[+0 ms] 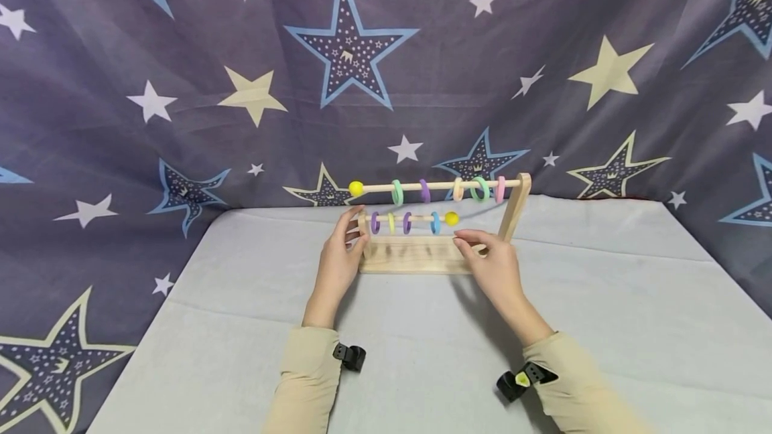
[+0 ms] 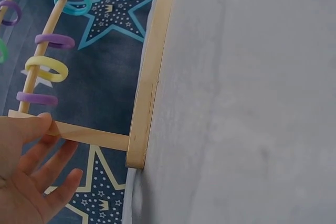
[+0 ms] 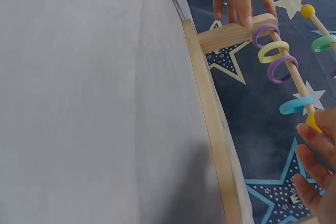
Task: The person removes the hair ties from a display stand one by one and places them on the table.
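A wooden ring rack has a pale base, an upright at each end and two rods. My left hand holds the short left upright between thumb and fingers. From that upright runs the lower rod, carrying a purple ring, a yellow ring, another purple ring and a blue ring. A yellow ball caps its right end. Just below this ball, my right hand has its thumb and forefinger close together; they hold nothing visible. Whether a fingertip touches the ball, I cannot tell.
The upper rod extends leftward from the tall right upright. On it hang several rings, including a pink ring, and its left end has another yellow ball. A grey cloth covers the table; a star-patterned curtain stands behind.
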### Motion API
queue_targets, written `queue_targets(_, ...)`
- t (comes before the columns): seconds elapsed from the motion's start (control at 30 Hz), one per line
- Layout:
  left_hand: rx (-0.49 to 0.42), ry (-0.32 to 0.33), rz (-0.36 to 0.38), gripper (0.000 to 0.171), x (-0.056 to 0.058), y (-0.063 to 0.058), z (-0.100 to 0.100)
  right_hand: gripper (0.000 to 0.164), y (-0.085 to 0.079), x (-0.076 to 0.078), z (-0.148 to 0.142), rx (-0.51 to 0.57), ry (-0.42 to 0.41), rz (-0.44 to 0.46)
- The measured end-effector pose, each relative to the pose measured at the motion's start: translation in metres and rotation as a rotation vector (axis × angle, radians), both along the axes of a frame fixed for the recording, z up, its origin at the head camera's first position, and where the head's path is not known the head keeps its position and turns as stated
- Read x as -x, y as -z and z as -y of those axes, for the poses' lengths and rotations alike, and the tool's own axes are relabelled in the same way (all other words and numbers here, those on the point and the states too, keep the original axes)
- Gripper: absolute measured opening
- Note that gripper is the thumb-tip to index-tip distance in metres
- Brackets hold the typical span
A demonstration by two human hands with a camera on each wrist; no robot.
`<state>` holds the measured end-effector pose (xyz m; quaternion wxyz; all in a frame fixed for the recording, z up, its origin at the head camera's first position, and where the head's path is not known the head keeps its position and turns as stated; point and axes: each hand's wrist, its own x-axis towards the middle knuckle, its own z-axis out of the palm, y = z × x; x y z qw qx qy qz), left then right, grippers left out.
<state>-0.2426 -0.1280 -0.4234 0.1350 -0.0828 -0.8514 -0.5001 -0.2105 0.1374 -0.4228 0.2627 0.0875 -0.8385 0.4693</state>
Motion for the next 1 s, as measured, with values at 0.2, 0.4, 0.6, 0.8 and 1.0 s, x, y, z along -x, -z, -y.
queue_targets(0.2,0.006,-0.008,0.004,0.057,-0.001,0.000,0.001,0.015,0.003,0.005,0.014,0.046,0.023,0.048)
queue_targets(0.4,0.019,-0.011,0.014,0.057,-0.001,-0.002,-0.001,0.017,0.005,0.011,0.022,0.011,0.062,0.057)
queue_targets(0.6,0.020,-0.013,0.010,0.056,-0.001,-0.002,-0.001,0.020,0.006,0.015,0.030,-0.015,0.092,0.054)
queue_targets(0.8,0.006,-0.005,-0.008,0.056,-0.001,-0.002,-0.001,0.023,0.008,0.017,0.036,-0.044,0.130,0.075)
queue_targets(1.0,0.005,-0.003,-0.018,0.056,-0.001,-0.001,-0.001,0.024,0.010,0.018,0.042,-0.036,0.139,0.098)
